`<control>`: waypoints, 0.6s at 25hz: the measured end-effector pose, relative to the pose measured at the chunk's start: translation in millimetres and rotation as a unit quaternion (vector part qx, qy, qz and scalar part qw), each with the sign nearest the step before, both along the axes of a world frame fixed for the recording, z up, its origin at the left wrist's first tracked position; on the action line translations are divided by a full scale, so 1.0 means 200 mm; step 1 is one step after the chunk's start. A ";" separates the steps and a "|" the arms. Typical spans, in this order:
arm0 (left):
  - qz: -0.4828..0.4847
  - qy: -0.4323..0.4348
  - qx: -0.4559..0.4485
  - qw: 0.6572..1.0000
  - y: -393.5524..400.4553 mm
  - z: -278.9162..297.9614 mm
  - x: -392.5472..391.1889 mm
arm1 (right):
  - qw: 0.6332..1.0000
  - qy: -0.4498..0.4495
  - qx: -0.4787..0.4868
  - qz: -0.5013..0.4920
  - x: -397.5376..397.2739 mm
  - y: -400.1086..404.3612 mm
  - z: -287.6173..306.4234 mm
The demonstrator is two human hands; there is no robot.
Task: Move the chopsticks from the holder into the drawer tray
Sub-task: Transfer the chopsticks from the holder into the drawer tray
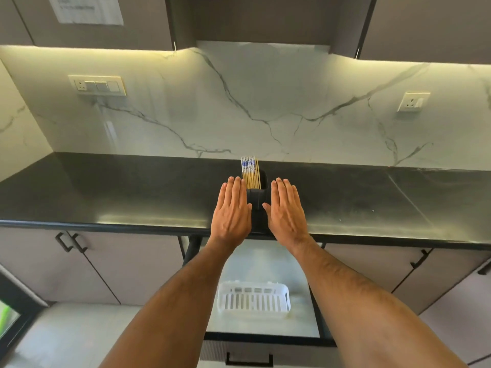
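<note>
A black square holder point(257, 198) stands on the dark countertop point(132, 192) near its front edge. A bundle of several bamboo chopsticks point(250, 172) with blue-and-white tops stands upright in it. My left hand point(231, 211) lies flat, palm down, just left of the holder, and my right hand point(286, 212) lies flat just right of it. Both hands hold nothing, fingers extended. Below the counter a drawer point(265, 338) is pulled out, and a white slotted plastic tray point(253, 299) sits inside it.
A marble backsplash with two socket plates point(97, 85) rises behind the counter. Upper cabinets hang overhead. Lower cabinet doors with black handles point(71, 242) flank the drawer. A dark appliance edge point(10, 314) shows at the lower left.
</note>
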State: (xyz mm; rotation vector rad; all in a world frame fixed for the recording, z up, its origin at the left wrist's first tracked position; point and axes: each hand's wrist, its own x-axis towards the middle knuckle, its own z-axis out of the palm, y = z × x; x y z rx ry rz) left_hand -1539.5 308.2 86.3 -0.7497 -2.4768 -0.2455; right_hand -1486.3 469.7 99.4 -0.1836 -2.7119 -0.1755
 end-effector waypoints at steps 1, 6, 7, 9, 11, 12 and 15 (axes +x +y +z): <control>-0.006 0.002 0.003 1.000 0.02 0.01 -0.08 | 1.000 0.007 -0.003 0.001 -0.07 0.01 0.02; -0.018 0.025 0.009 0.999 0.05 0.07 -0.48 | 1.000 0.014 0.022 -0.012 -0.43 0.05 0.07; -0.022 0.028 0.009 0.999 0.06 0.08 -0.53 | 1.000 0.015 0.020 -0.016 -0.48 0.05 0.08; -0.036 0.033 0.003 0.999 0.06 0.08 -0.65 | 0.999 0.024 0.016 -0.024 -0.59 0.04 0.10; -0.040 0.031 0.004 0.999 0.08 0.09 -0.76 | 0.999 0.028 0.015 -0.026 -0.69 0.05 0.12; -0.042 0.023 0.005 0.999 0.09 0.09 -0.81 | 0.999 0.026 0.015 -0.025 -0.74 0.05 0.12; -0.059 0.017 0.001 0.998 0.14 0.07 -0.92 | 0.999 0.017 0.018 -0.027 -0.86 0.08 0.11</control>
